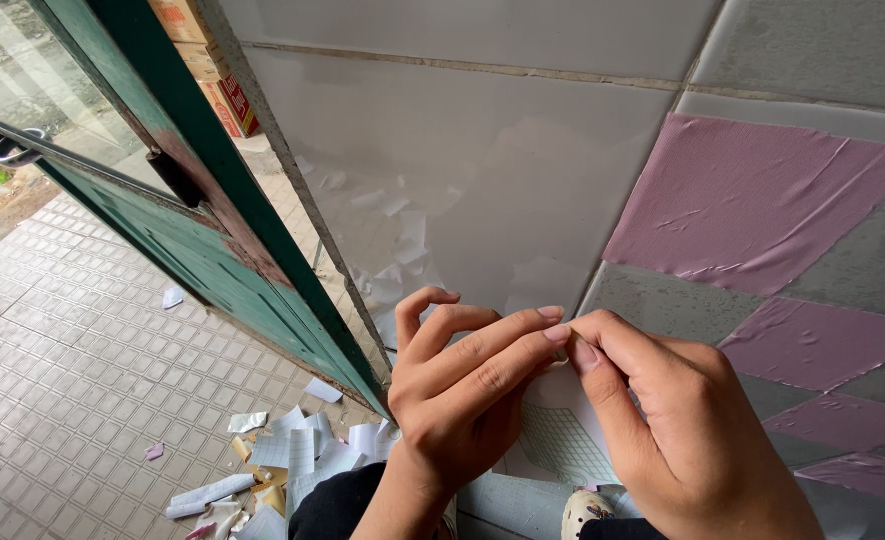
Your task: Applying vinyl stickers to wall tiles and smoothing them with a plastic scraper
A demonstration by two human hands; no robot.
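- thin white adhesive film strip sits at lower centre of frame, on the wall right at the seam between the glossy white wall tile and the grey tiles; both hands meet on it
- left hand at lower centre; index and middle fingers stretched toward the seam, tips pressed against the film edge, thumb curled back; looks like a pinch on the film, grip itself partly hidden
- right hand at lower right; thumb and forefinger pinched together at the same spot, touching the left fingertips; other fingers folded in
- small white-and-green gridded backing sheet just below the hands, between the wrists, partly covered
- wrinkled pink adhesive film patches stuck on the grey wall tile at right; more pink pieces lower right
- dark green metal door frame runs diagonally through left of frame, next to the white tile
- scattered torn white and tan paper scraps on the grey patterned floor paving, lower left; a few stray bits further up
- cardboard boxes at upper left behind the door; detail too small to tell
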